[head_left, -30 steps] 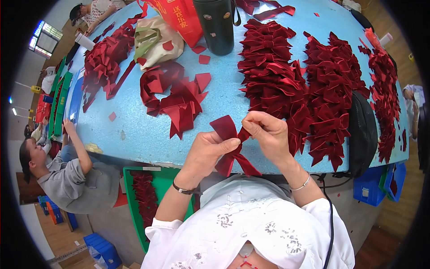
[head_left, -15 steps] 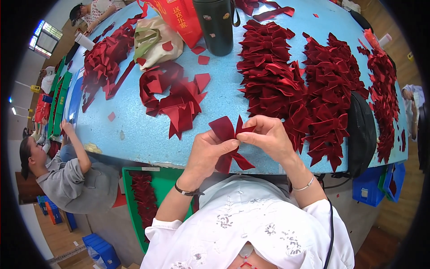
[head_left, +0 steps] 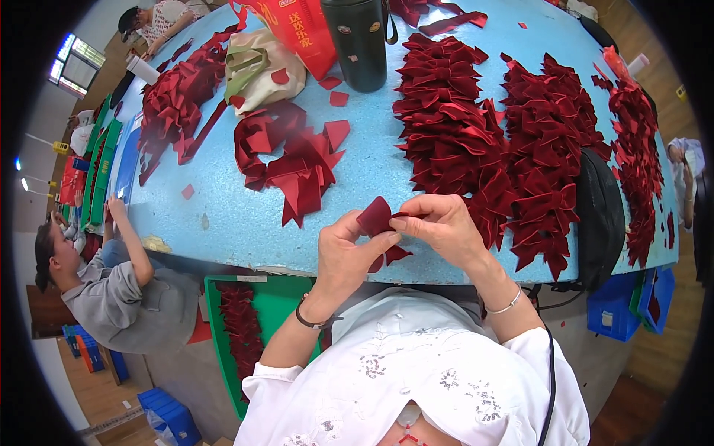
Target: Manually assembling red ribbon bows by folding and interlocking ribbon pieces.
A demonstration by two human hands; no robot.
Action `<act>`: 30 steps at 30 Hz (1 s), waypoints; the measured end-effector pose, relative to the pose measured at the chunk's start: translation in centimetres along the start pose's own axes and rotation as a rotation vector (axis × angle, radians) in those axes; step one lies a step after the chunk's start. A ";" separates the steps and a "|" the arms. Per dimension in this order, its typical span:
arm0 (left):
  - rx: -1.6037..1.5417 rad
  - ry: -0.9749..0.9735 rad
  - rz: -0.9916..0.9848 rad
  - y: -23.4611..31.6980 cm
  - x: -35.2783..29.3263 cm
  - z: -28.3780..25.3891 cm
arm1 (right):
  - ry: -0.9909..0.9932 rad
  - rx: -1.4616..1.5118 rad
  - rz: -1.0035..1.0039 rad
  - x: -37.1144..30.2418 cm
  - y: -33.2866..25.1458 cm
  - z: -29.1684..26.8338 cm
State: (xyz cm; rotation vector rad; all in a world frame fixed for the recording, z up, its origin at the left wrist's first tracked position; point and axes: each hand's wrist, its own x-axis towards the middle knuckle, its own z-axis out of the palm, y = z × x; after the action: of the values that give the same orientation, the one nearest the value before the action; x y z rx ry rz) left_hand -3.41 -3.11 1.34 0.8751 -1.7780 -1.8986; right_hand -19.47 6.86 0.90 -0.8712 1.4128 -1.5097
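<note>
By the counter [head_left: 245,249]'s near edge, the left hand [head_left: 342,251] and right hand [head_left: 450,232] pinch a red ribbon [head_left: 375,215], likely to keep it folded.

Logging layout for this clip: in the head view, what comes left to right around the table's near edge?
Grey-clothed co-worker, green crate, left hand, held dark-red ribbon, right hand, black bag.
</note>
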 end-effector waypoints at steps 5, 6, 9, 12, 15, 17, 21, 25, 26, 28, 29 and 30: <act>-0.112 -0.018 0.017 0.2 0.1 0.3 | 0.035 -0.112 -0.222 -0.2 1.3 -0.2; -0.111 -0.019 0.017 0.0 0.1 0.3 | 0.055 -0.128 -0.278 -0.3 1.4 0.0; -0.393 -0.077 -0.058 -0.6 0.4 0.1 | 0.096 -0.158 -0.388 -0.5 1.6 0.1; -0.526 -0.204 -0.212 -0.5 0.7 -0.9 | 0.058 -0.244 -0.540 -0.8 1.4 -0.2; -0.553 -0.266 -0.292 -0.4 0.9 -1.0 | 0.063 -0.010 -0.265 -0.6 2.0 0.0; -0.472 -0.268 -0.290 -0.1 0.9 -1.0 | 0.067 0.104 -0.129 -0.3 2.0 -0.1; -0.390 -0.152 -0.254 -0.7 0.7 -0.6 | 0.007 0.090 -0.060 0.0 1.4 -0.3; -0.393 -0.188 -0.231 -1.3 0.9 -0.8 | -0.072 -0.005 0.011 0.2 0.7 -0.5; -0.396 -0.183 -0.236 -1.2 0.9 -0.7 | -0.051 0.024 0.001 0.3 0.8 -0.3; -0.380 -0.163 -0.226 -0.8 1.2 -0.5 | -0.012 0.082 -0.017 0.4 1.0 0.0; -0.372 -0.151 -0.221 -0.6 1.3 -0.5 | -0.019 0.083 -0.009 0.4 1.3 0.1; -0.375 -0.142 -0.226 -0.4 1.3 -0.5 | -0.001 0.097 -0.031 0.5 1.6 0.1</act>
State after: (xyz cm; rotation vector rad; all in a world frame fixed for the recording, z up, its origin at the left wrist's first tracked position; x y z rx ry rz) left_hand -3.99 -4.27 0.69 0.8460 -1.3691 -2.3909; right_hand -19.37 6.44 -0.72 -0.8380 1.3190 -1.5873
